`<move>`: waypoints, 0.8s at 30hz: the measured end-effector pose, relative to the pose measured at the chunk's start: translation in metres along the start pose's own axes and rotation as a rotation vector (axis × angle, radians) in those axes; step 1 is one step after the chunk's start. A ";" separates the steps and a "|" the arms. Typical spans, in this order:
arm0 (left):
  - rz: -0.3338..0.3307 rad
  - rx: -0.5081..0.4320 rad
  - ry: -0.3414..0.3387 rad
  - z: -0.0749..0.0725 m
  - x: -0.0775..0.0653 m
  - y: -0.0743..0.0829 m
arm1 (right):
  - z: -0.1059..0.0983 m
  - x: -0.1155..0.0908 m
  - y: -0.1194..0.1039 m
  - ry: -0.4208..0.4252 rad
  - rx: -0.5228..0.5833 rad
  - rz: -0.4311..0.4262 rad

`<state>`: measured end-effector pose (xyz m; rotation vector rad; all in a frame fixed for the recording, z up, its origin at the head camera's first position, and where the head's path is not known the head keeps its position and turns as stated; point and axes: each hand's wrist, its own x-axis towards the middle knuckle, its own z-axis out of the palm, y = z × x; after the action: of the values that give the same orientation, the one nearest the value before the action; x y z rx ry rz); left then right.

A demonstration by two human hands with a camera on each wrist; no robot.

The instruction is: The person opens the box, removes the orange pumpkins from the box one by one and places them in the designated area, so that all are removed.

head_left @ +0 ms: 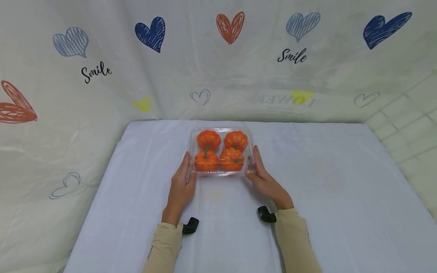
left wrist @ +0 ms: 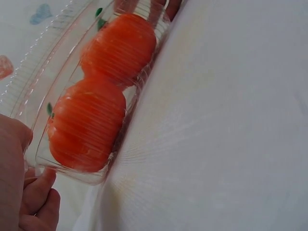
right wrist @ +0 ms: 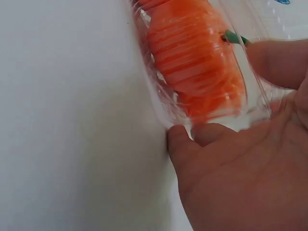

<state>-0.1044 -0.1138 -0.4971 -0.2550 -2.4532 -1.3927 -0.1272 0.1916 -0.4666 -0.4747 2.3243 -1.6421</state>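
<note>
A clear plastic clamshell box point(head_left: 218, 173) with several small orange pumpkins point(head_left: 232, 159) is between the two hands, near the back of the table. Green stems show on the pumpkins. My left hand point(head_left: 181, 189) grips the box's left side; in the left wrist view its thumb lies along the side and its fingers point(left wrist: 41, 192) curl at the lower corner. On the opposite side, my right hand point(head_left: 269, 185) holds the box, with the thumb and fingertips point(right wrist: 178, 134) at its edge in the right wrist view. Some fingers are hidden behind the plastic.
A white cloth point(head_left: 341, 197) covers the table, whose far edge runs just behind the box. Beyond it hangs a pale curtain point(head_left: 191, 57) printed with hearts and words. A black wrist device point(head_left: 191, 225) sits at the left cuff, another point(head_left: 266, 214) at the right.
</note>
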 end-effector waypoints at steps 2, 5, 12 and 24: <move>0.005 0.002 0.004 0.000 0.000 0.001 | -0.003 -0.002 0.001 -0.007 -0.005 -0.015; 0.013 -0.002 0.009 0.001 0.001 0.001 | -0.006 -0.003 0.001 -0.010 -0.012 -0.020; -0.073 -0.134 0.000 0.002 0.000 0.000 | -0.010 -0.003 -0.001 0.040 -0.020 0.023; -0.194 -0.099 -0.188 -0.006 0.005 0.002 | -0.015 -0.006 -0.016 0.184 -0.026 -0.110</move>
<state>-0.1080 -0.1176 -0.4909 -0.1809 -2.6232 -1.6421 -0.1262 0.2022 -0.4465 -0.4837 2.4945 -1.7772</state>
